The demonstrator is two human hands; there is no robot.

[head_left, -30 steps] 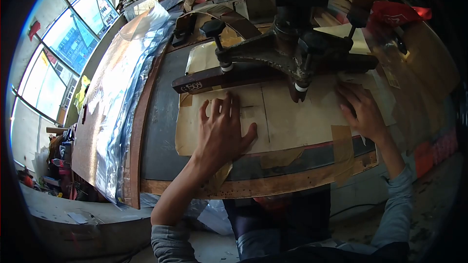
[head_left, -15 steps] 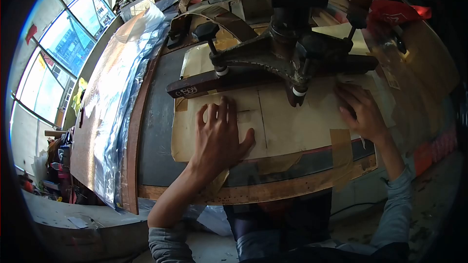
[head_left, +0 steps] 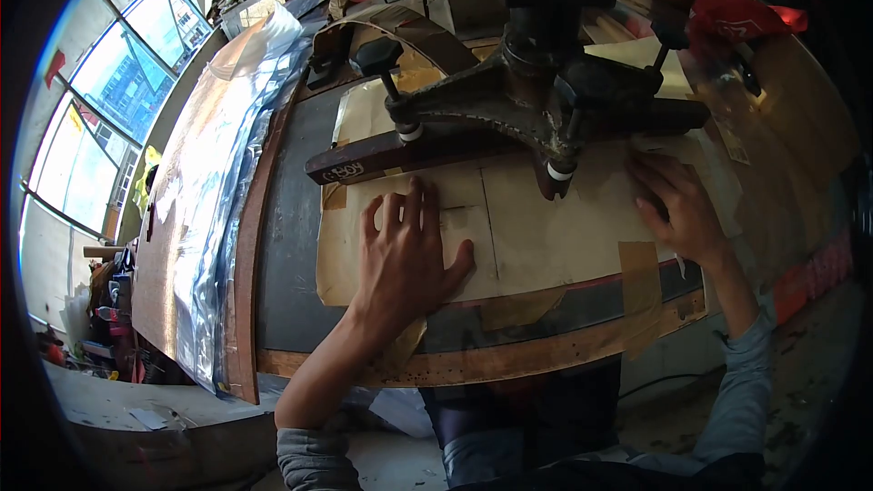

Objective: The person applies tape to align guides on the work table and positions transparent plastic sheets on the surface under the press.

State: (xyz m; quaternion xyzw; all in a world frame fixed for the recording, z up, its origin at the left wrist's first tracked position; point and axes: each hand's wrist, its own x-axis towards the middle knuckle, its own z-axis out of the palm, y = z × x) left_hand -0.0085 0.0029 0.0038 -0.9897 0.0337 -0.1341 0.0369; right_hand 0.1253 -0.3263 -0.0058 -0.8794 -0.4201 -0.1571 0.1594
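Both hands rest on a pale yellowish sheet (head_left: 555,245) on a dark board (head_left: 300,245). My left hand (head_left: 405,250) lies on its left part, fingers spread, thumb out to the right. On the right part is my right hand (head_left: 675,209), fingers apart and pointing up and left, fingertips near the bar in shadow. A long dark bar (head_left: 455,150) with white writing on its left end lies across the sheet beyond my hands. Above it stands a black metal press head (head_left: 536,100) with arms and white-tipped feet. Brown tape (head_left: 639,282) crosses the sheet's near edge.
On the left, clear plastic film (head_left: 214,218) covers a brown board beside windows. A curved brown strip (head_left: 409,32) lies behind the press. Red plastic (head_left: 741,18) sits at the back right. The board's wooden front edge (head_left: 509,368) runs near my body.
The sheet's left side, the bar's left end and my left hand have shifted slightly left. The press head also appears slightly shifted. My right hand has hardly moved.
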